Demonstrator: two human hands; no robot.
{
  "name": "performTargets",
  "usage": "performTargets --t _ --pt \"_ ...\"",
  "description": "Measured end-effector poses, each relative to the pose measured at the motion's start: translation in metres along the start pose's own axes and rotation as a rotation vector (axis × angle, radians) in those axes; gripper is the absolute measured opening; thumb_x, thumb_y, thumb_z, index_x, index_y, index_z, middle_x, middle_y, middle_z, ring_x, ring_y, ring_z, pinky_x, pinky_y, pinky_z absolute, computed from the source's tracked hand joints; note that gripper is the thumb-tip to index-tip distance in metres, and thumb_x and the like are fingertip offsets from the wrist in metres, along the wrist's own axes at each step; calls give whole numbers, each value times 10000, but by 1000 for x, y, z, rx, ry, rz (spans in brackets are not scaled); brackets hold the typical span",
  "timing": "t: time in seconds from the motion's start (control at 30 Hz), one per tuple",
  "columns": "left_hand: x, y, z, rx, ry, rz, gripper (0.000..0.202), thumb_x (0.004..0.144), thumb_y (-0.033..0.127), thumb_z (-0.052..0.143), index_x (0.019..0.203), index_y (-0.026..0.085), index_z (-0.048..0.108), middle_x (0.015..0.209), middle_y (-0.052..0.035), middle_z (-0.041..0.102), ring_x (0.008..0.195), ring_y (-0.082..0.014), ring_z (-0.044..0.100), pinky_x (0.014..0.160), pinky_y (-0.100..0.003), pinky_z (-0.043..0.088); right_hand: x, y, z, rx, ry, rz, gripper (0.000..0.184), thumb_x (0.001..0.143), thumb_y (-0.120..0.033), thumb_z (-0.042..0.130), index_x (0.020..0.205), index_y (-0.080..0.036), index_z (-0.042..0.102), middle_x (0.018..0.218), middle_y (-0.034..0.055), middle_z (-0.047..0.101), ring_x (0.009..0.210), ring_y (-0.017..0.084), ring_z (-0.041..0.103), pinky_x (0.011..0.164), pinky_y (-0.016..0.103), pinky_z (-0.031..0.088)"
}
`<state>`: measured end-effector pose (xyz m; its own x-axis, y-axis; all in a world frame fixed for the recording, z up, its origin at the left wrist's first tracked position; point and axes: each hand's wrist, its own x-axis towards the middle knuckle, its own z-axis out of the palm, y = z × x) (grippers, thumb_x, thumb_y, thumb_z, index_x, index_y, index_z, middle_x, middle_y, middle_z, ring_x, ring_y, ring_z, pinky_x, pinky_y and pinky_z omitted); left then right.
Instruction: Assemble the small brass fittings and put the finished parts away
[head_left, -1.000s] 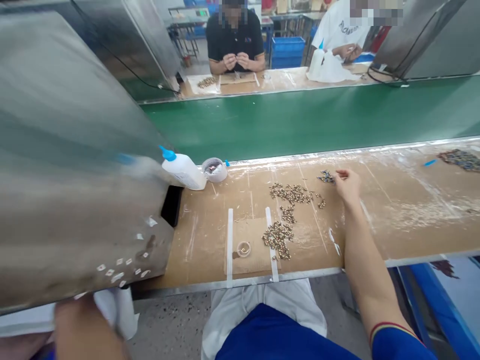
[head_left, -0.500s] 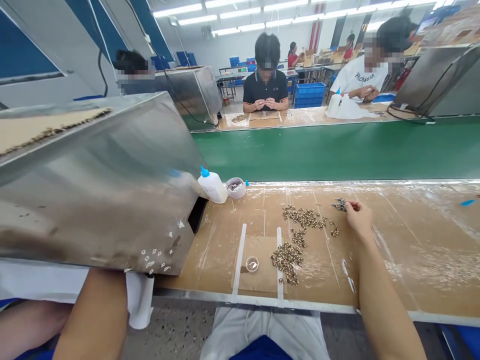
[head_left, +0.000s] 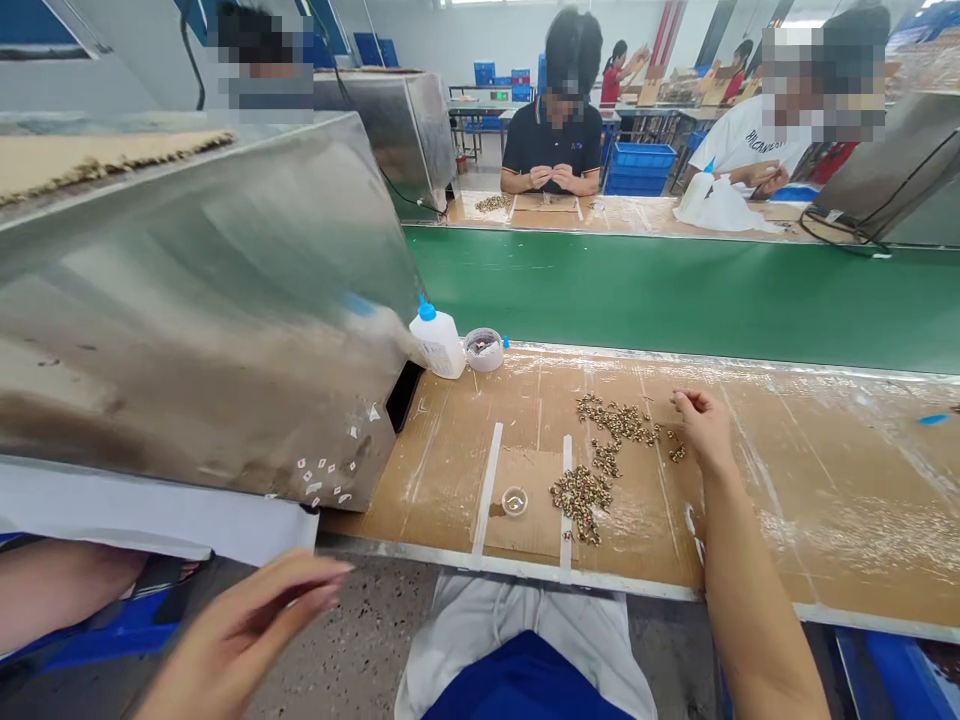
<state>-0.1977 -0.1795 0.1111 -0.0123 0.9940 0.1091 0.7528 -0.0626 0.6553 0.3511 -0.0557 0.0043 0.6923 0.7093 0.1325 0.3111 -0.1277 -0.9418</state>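
Note:
My right hand (head_left: 699,424) rests on the cardboard-covered bench (head_left: 810,470) with its fingers curled in; what they hold is hidden. It lies just right of a scatter of small brass parts (head_left: 611,422). A denser heap of the same parts (head_left: 579,495) sits nearer me, beside a white tape strip (head_left: 566,505). A small clear dish (head_left: 514,500) stands between two tape strips. My left hand (head_left: 251,625) hangs below the bench edge, over the floor, with fingers stretched out and nothing in it.
A large steel machine housing (head_left: 195,300) fills the left. A white glue bottle (head_left: 438,342) and a small tub (head_left: 484,350) stand at the bench's back edge. Behind runs a green conveyor belt (head_left: 675,290). Across it, people (head_left: 553,140) work at another bench.
My left hand has come into view below the bench, fingers spread. My right hand has drawn back toward the brass parts and curled; the small dark cluster at its fingertips no longer shows.

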Motion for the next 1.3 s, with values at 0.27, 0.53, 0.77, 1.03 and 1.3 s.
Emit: performTargets --t 0.27,0.53,0.77,1.03,1.3 --pt "158 59 134 -454 -567 84 196 719 273 706 859 144 753 756 -38 707 689 -129 605 700 -257 489 -34 -41 24 -12 -405 -93 387 743 -579 742 860 -212 705 849 70 728 813 210 657 763 365 524" --pt "225 66 230 -790 -785 96 176 706 180 775 856 131 698 744 -46 695 630 -105 614 615 -248 480 -76 -67 53 78 -826 -156 377 881 -582 712 954 -212 715 780 11 695 572 96 485 525 246 392" --pt "209 53 234 -905 -835 115 355 707 273 858 999 114 734 796 -54 734 683 -102 653 663 -233 520 -115 -75 66 37 -1271 -127 322 905 -500 735 1014 -198 712 853 26 705 679 119 590 607 265 505" --pt "208 57 237 -903 -782 222 193 698 196 855 806 111 720 788 -32 710 706 -96 603 690 -241 488 -134 -68 77 -2 -1423 -202 256 945 -429 737 1077 -210 733 915 47 736 712 139 643 639 287 543" --pt "203 60 240 -867 -741 270 149 732 173 836 817 107 732 767 -19 672 755 -108 610 767 -276 507 -139 -64 82 70 -1298 -503 201 986 -412 681 923 -248 780 971 53 736 870 171 696 792 329 563"
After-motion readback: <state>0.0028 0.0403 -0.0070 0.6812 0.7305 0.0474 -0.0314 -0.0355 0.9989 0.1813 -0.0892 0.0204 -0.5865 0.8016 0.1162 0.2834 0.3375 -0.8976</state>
